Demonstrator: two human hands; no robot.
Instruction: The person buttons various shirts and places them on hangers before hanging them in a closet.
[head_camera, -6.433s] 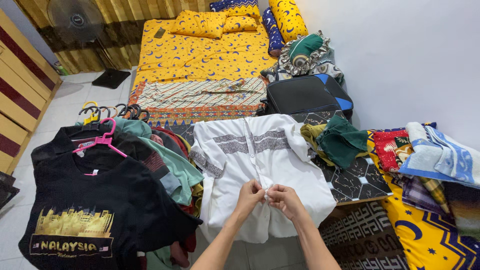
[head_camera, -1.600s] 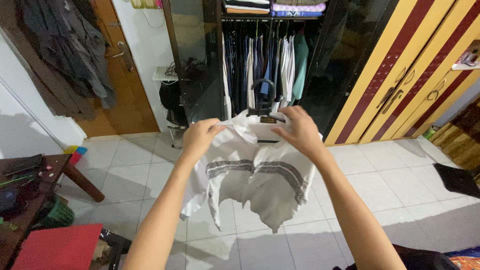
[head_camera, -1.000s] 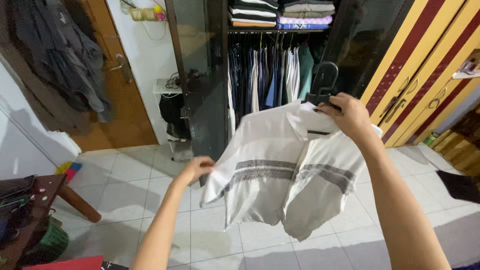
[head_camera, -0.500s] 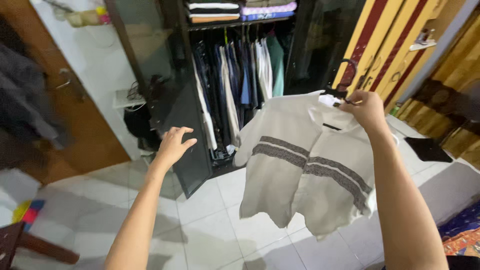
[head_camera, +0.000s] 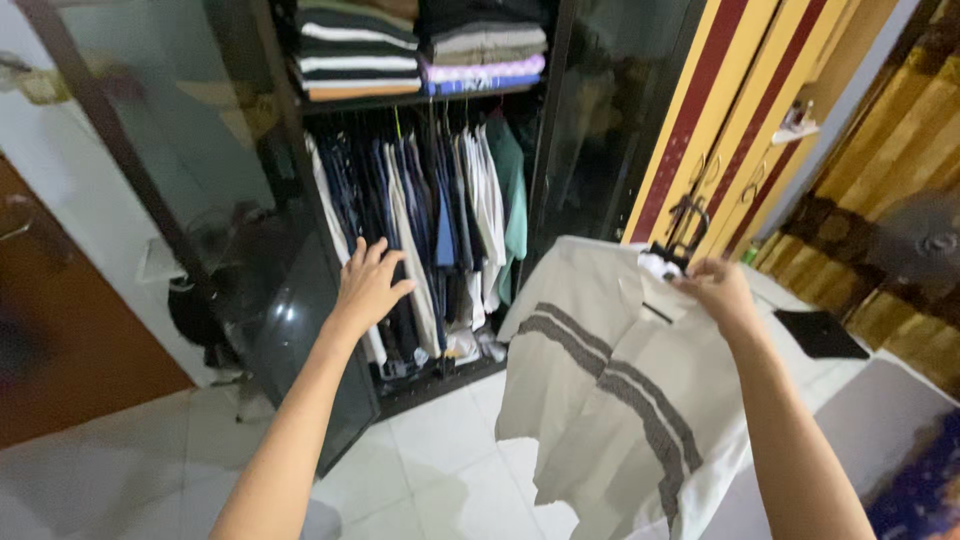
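My right hand grips the neck of a black hanger that carries a white short-sleeved shirt with a grey patterned band across the chest. The shirt hangs to the right of an open dark wardrobe. My left hand is open with fingers spread, reaching into the row of hanging clothes on the wardrobe rail, at or just in front of the garments on its left side.
Folded clothes are stacked on the shelf above the rail. A dark glass wardrobe door stands open at left. A yellow and maroon cabinet stands at right, a fan beyond it. White floor tiles lie below.
I have come closer to the wardrobe. My left hand moved forward into the hanging clothes, while my right hand with the hung shirt has dropped slightly and stays to the right.
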